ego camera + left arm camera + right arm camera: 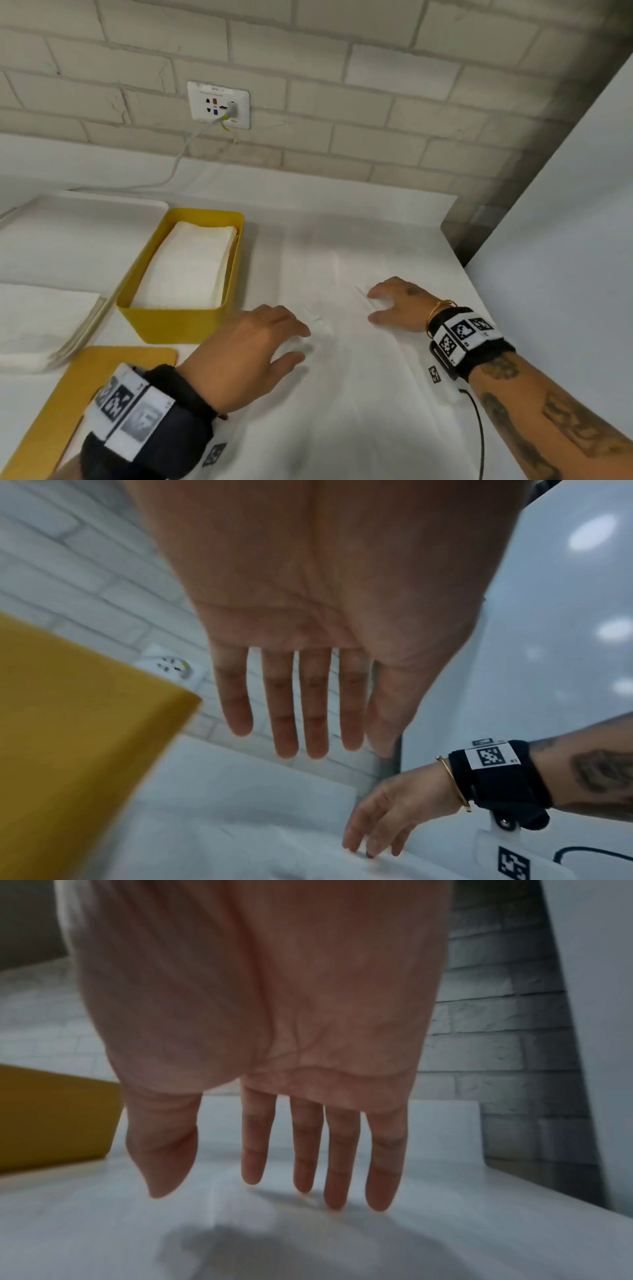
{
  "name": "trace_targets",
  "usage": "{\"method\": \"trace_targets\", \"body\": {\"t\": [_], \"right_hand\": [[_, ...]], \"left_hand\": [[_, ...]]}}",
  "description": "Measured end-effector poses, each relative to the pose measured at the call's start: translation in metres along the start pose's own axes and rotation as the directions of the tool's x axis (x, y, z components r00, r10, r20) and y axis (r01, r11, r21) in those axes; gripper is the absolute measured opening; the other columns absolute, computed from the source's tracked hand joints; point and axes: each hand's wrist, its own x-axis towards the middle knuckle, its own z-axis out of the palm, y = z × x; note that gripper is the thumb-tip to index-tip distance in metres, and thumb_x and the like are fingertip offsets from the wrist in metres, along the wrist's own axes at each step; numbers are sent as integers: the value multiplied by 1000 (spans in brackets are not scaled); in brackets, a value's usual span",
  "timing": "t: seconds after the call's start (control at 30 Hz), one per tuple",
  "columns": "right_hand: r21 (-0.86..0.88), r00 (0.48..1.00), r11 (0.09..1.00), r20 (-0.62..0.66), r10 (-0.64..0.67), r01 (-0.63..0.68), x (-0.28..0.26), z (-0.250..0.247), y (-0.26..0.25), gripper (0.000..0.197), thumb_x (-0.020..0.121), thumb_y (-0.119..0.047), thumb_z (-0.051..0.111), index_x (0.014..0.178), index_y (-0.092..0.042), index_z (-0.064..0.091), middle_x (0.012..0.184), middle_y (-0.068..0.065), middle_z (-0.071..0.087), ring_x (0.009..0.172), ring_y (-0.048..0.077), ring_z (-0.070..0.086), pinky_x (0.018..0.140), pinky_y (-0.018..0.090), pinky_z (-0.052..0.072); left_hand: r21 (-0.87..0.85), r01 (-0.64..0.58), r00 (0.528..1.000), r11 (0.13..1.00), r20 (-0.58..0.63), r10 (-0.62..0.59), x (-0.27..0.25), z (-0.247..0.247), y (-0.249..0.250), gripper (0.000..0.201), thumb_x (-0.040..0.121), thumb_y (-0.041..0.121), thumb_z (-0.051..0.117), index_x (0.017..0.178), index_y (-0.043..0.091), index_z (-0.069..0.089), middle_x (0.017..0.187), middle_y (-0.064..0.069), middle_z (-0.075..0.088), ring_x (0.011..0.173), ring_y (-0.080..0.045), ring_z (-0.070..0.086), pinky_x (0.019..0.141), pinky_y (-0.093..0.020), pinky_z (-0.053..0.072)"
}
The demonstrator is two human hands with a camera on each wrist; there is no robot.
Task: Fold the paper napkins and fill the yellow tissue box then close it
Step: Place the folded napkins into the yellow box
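A white table (394,428) stands against a pale brick wall (308,51) with a socket (218,104) at 11 o'clock. The left hand (246,356) and right hand (397,305) lie with fingers straight and spread, holding nothing, over a flat napkin (329,274). At 10 o'clock the yellow box (174,322) sits open, holding folded napkins (188,263); its lid (51,411) lies at 8 o'clock, beside a napkin stack (37,322).

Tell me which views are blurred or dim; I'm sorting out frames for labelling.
Head view: evenly lit, left hand slightly smeared. Left wrist view: yellow tissue box smeared, ceiling-light glare at right. Right wrist view: dim, soft, right hand casting a shadow on the napkin.
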Motion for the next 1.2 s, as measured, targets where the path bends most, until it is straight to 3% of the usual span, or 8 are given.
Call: {"method": "trace_targets", "body": {"t": [0.07, 0.23, 0.5, 0.7, 0.83, 0.97, 1.07, 1.2], "right_hand": [[9, 999, 1000, -31, -18, 19, -10, 15, 2, 59, 91, -47, 64, 145, -34, 44, 152, -4, 35, 141, 21, 34, 113, 36, 36], [34, 996, 997, -59, -62, 64, -46, 48, -6, 63, 92, -53, 62, 148, -37, 38, 149, -8, 33, 139, 17, 29, 113, 41, 35], [144, 994, 983, -28, -110, 113, -78, 58, -19, 73, 87, -57, 69, 150, -35, 39, 142, -6, 36, 135, 15, 31, 112, 32, 36], [158, 995, 983, 32, -94, 88, -77, 56, -14, 53, 75, -49, 84, 117, -31, 57, 97, -18, 47, 103, 11, 52, 100, 36, 47], [231, 990, 964, 22, -141, 133, -71, 56, -16, 30, 83, -41, 80, 100, -29, 59, 93, -18, 50, 94, 7, 51, 90, 26, 44], [547, 970, 808, -34, -242, 220, -74, 34, -11, 10, 88, -24, 78, 93, -18, 71, 98, 0, 76, 92, 14, 68, 93, 31, 52], [764, 966, 600, -119, -230, 237, -81, 13, -6, 10, 87, -10, 76, 97, -10, 73, 97, 8, 78, 86, 15, 71, 91, 28, 54], [861, 950, 406, -251, -187, 307, -83, -5, -4, 22, 73, -17, 80, 94, -12, 72, 90, 4, 75, 81, 13, 70, 90, 28, 50]], "left_hand": [[15, 33, 994, 999, 107, -35, 13, 13, 6, 63, 90, 68, 29, 136, 37, 57, 133, 17, 58, 119, -7, 56, 99, -27, 47], [84, 84, 971, 993, 217, -101, 25, 29, 8, 48, 100, 53, 51, 145, 37, 46, 143, 16, 49, 127, -9, 48, 100, -24, 41], [164, 156, 912, 974, 355, -206, 41, 31, 6, 76, 89, 58, 67, 152, 32, 34, 147, 5, 42, 132, -17, 42, 102, -34, 43], [249, 140, 883, 958, 406, -235, 47, 29, 4, 74, 83, 56, 74, 145, 32, 43, 141, 4, 42, 127, -19, 42, 95, -34, 46], [232, 161, 883, 959, 400, -246, 46, 27, 2, 70, 81, 57, 75, 142, 35, 47, 141, 5, 43, 126, -19, 43, 97, -35, 46], [-105, 280, 909, 954, 349, -228, 41, 16, -2, 74, 69, 72, 76, 133, 42, 54, 136, 13, 47, 125, -10, 44, 107, -33, 42], [-517, 334, 939, 788, 253, -232, 36, 5, -2, 80, 58, 80, 77, 128, 47, 56, 132, 22, 57, 124, 0, 53, 111, -34, 43], [-810, 317, 947, 493, 238, -218, 34, 5, 5, 78, 63, 64, 79, 134, 45, 51, 124, 9, 69, 113, -4, 67, 105, -33, 50]]}}
